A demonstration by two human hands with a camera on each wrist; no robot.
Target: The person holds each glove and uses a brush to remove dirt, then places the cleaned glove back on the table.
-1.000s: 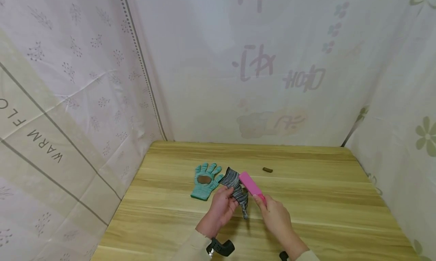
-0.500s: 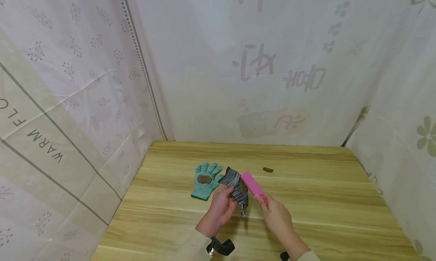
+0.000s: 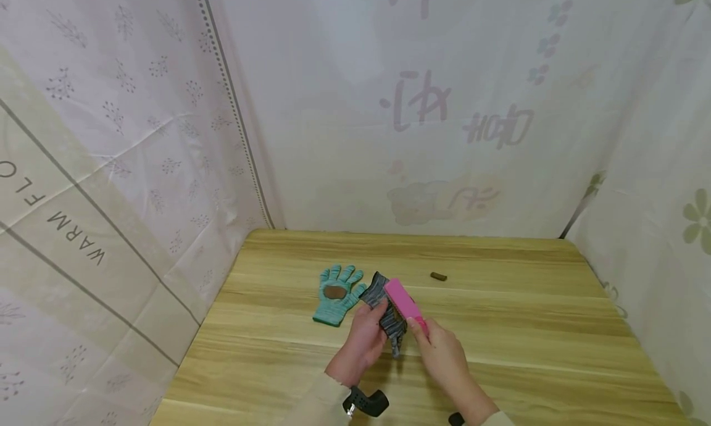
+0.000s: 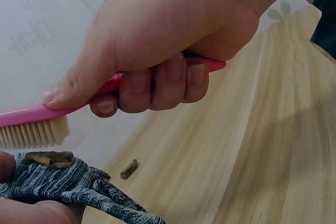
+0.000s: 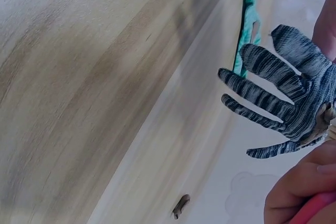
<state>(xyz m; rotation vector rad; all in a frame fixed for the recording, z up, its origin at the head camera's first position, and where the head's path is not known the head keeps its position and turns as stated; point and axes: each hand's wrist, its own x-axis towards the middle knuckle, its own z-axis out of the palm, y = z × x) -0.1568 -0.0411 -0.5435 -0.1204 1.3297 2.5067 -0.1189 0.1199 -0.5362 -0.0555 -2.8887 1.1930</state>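
Note:
A grey-and-black knit glove (image 3: 374,290) is held by its cuff side in my left hand (image 3: 363,336), thumb on top and fingers underneath, its knit fingers hanging free. On it shows a brown, crumpled-looking patch (image 4: 50,158). My right hand (image 3: 444,355) grips a pink brush (image 3: 404,299) by the handle, thumb laid along its back. In the left wrist view the pale bristles (image 4: 37,135) hover close over the brown patch; in the right wrist view their tips are right at it.
A teal knit glove (image 3: 330,313) with a brown oval patch (image 3: 335,292) lies flat to the left on the wooden table (image 3: 528,327). A small brown piece (image 3: 439,276) lies farther back, right of the brush. Printed curtains (image 3: 333,105) enclose the table's back and sides.
The brush shifted slightly right off the grey glove half a second ago, showing its brown patch, then came back left over it. My left hand keeps its hold, nearly still.

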